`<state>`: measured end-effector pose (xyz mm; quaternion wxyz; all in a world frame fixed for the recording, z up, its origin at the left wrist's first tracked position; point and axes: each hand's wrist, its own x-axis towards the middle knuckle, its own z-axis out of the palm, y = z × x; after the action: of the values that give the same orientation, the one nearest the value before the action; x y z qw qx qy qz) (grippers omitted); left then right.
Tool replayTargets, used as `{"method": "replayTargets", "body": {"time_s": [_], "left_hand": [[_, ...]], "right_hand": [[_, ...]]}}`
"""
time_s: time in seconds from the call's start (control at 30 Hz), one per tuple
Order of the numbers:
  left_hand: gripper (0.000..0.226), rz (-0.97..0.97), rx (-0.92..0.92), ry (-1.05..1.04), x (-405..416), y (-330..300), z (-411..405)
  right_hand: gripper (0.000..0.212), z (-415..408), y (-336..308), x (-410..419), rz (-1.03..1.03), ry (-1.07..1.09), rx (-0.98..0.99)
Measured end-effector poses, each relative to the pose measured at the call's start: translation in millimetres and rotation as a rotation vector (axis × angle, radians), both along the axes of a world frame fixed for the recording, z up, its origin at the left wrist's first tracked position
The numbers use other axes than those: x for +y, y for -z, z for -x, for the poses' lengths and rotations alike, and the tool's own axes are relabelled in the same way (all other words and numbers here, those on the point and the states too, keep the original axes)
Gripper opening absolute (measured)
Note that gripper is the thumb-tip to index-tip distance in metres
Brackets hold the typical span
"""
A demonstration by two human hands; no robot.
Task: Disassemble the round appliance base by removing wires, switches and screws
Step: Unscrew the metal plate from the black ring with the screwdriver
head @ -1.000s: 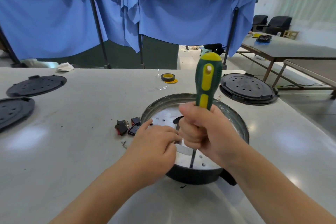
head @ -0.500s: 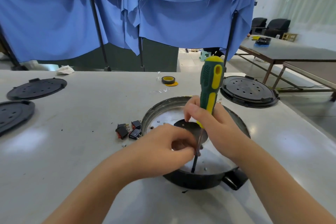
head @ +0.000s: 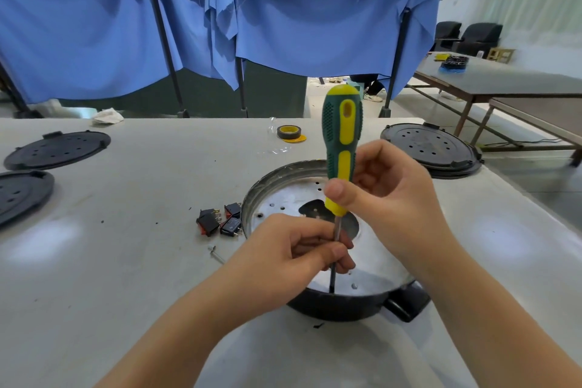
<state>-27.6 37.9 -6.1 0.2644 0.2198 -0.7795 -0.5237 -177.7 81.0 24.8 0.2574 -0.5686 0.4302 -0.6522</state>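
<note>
The round appliance base (head: 277, 186), a black shell with a shiny metal plate inside, lies on the white table in front of me. A green and yellow screwdriver (head: 342, 135) stands nearly upright in it, its tip down near the base's near rim. My right hand (head: 393, 198) holds the lower handle loosely between thumb and fingers. My left hand (head: 293, 249) pinches the metal shaft low down. Removed black and red switches (head: 220, 220) lie just left of the base, with a loose screw (head: 215, 253) in front of them.
Two black round covers (head: 56, 149) lie at the table's left edge and another black cover (head: 430, 148) at the right rear. A roll of tape (head: 289, 132) sits behind the base. Blue curtains hang beyond the table; more tables stand at the right.
My right hand has loosened from a full fist on the handle to a light finger hold lower down. My left hand has moved onto the shaft. The screwdriver stands more upright.
</note>
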Motion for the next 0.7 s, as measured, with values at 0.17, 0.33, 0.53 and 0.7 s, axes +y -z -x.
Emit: {"method": "replayTargets", "body": {"time_s": [0.17, 0.33, 0.53, 0.7], "left_hand": [[0.013, 0.01, 0.0, -0.02, -2.8, 1.3, -1.5], [0.017, 0.044, -0.007, -0.007, -3.8, 0.5, -2.2], [0.017, 0.053, 0.019, 0.011, -3.2, 0.6, -0.3], [0.014, 0.024, 0.047, 0.045, -5.7, -0.6, -4.0]], "right_hand": [[0.025, 7.4, -2.3, 1.2, -0.054, -0.071, -0.046], [0.021, 10.9, -1.3, 1.1, -0.072, -0.106, -0.006], [0.033, 3.0, -3.1, 4.4, -0.038, -0.002, 0.093], [0.029, -0.5, -8.9, 5.4, -0.053, -0.037, 0.115]]}}
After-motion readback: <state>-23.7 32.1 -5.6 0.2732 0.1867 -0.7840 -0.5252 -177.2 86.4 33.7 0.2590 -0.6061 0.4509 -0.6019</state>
